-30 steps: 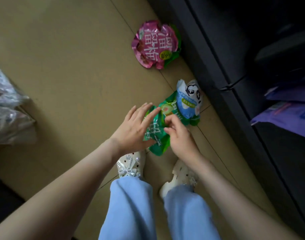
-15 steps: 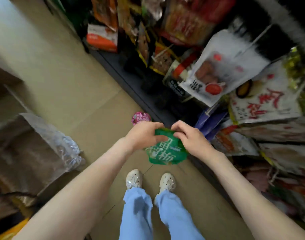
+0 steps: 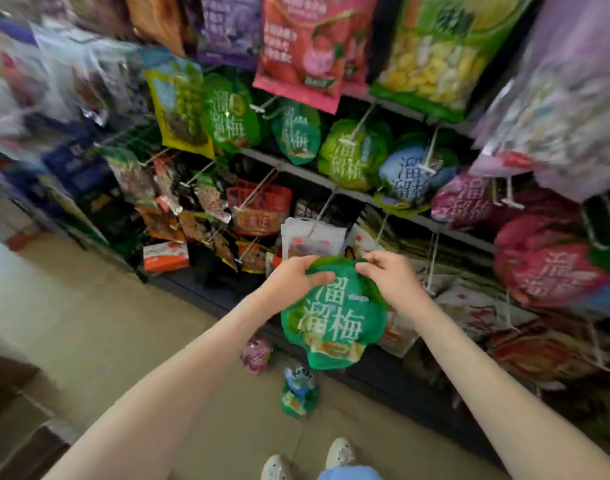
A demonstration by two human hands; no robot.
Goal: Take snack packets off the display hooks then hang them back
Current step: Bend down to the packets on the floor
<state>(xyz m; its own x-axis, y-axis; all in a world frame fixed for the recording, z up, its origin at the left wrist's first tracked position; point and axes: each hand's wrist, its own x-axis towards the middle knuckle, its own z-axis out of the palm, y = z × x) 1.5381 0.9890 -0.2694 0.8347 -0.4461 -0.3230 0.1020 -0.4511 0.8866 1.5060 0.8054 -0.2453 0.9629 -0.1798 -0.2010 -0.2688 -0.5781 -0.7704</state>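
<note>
A round green snack packet (image 3: 333, 323) with white characters hangs between my two hands in front of the display rack. My left hand (image 3: 294, 277) pinches its top left edge and my right hand (image 3: 386, 273) pinches its top right edge. Above, white display hooks (image 3: 360, 124) carry more green packets (image 3: 227, 116), a blue one (image 3: 409, 176) and pink ones (image 3: 553, 271). One bare hook (image 3: 262, 105) sticks out between two green packets. On the floor below lie a pink packet (image 3: 256, 353) and a blue-and-green packet (image 3: 300, 389).
The rack (image 3: 365, 199) fills the upper and right part of the view, crowded with hanging bags. Tan floor tiles (image 3: 123, 323) stretch to the left. My shoes (image 3: 340, 453) show at the bottom edge. A cardboard box (image 3: 5, 386) sits at far left.
I picked the green packet up off the floor with both hands and rose; my view swung from the floor up to the rack, and the packet now hangs at mid-rack height.
</note>
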